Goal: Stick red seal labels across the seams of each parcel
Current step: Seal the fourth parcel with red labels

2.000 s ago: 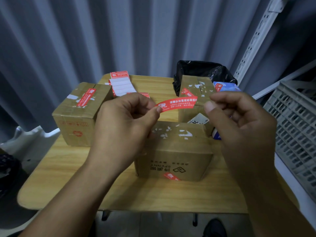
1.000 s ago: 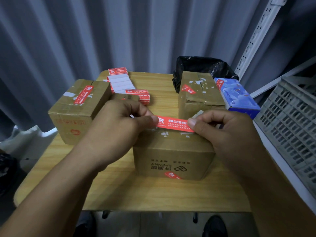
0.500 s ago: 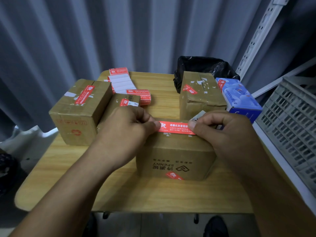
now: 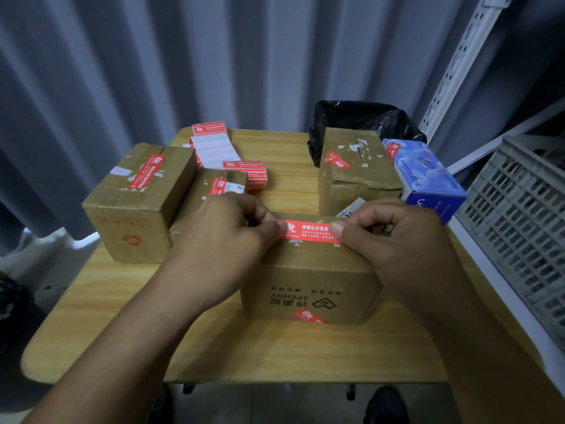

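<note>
A red seal label (image 4: pixel 310 230) lies stretched flat on top of the near cardboard parcel (image 4: pixel 308 289), which stands in the middle of the wooden table (image 4: pixel 275 353). My left hand (image 4: pixel 226 240) pinches the label's left end. My right hand (image 4: pixel 394 237) pinches its right end. Both hands rest on the parcel's top. Another red label (image 4: pixel 309 316) shows on this parcel's front face. A strip of label backing with red labels (image 4: pixel 214 145) lies at the table's back.
A labelled parcel (image 4: pixel 137 200) stands at the left with a smaller parcel (image 4: pixel 214 191) beside it. Another labelled parcel (image 4: pixel 354 169) and a blue box (image 4: pixel 428 175) stand at the back right, before a black bag (image 4: pixel 363 117). A grey crate (image 4: pixel 526 221) is at the right.
Both hands have brought the red label down from the air onto the top of the near parcel, where it now lies flat between my fingers.
</note>
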### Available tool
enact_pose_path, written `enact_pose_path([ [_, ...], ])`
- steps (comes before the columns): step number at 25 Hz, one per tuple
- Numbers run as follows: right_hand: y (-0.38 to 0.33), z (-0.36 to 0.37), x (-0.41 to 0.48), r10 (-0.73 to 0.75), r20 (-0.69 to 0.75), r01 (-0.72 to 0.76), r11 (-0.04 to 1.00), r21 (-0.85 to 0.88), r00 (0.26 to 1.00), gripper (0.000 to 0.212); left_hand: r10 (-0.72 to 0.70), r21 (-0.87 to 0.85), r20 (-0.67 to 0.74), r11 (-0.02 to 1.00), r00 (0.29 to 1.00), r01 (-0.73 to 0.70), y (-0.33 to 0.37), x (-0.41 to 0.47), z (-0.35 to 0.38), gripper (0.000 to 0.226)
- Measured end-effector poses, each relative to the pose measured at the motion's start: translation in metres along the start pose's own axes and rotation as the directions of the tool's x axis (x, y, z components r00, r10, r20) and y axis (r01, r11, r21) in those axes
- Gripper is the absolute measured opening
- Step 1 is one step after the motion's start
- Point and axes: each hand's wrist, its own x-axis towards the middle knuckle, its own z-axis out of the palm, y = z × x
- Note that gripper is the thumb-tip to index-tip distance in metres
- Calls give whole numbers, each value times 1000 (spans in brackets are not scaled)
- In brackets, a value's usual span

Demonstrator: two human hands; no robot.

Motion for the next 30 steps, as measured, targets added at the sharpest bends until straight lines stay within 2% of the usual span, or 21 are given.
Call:
enact_pose_path([
  [13, 4, 1, -1, -31, -7, 31, 999, 9, 1000, 12, 68, 57, -17, 996, 998, -67, -4, -2, -1, 20],
  [22, 8, 5, -7, -102, -51, 99, 994, -50, 993, 14, 66, 103, -43, 993, 997, -61, -2, -9, 3, 18],
  [30, 10, 7, -7, -97, -75, 89, 992, -94, 993, 16, 58, 152, -60, 987, 997, -48, 2, -9, 5, 17],
])
